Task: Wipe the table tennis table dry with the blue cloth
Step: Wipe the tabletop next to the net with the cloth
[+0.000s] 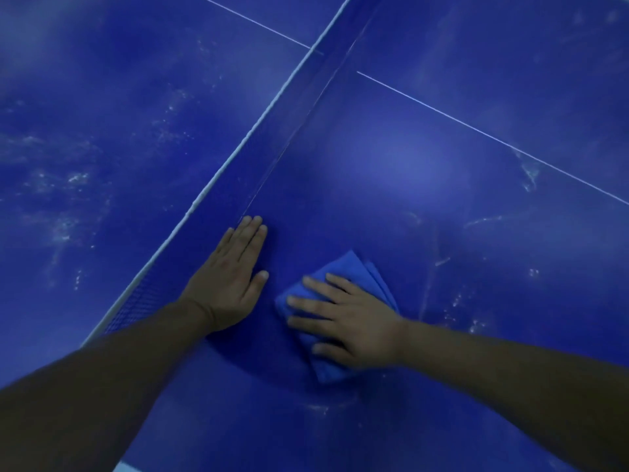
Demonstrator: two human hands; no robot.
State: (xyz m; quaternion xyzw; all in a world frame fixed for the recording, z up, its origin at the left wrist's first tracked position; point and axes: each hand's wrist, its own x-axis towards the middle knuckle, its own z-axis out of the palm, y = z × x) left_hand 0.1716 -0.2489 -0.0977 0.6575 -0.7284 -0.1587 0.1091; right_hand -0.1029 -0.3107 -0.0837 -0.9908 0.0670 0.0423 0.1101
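Observation:
The blue table tennis table (391,185) fills the view. A folded blue cloth (354,274) lies on it near the net. My right hand (347,321) presses flat on the cloth with fingers spread and straight, covering most of it. My left hand (231,277) rests flat on the bare table just left of the cloth, fingers together, fingertips close to the foot of the net.
The net (272,137) with its white top band runs diagonally from lower left to upper right. A thin white centre line (476,129) crosses the table. Water streaks and droplets (526,172) show right of the cloth and on the far half (64,229).

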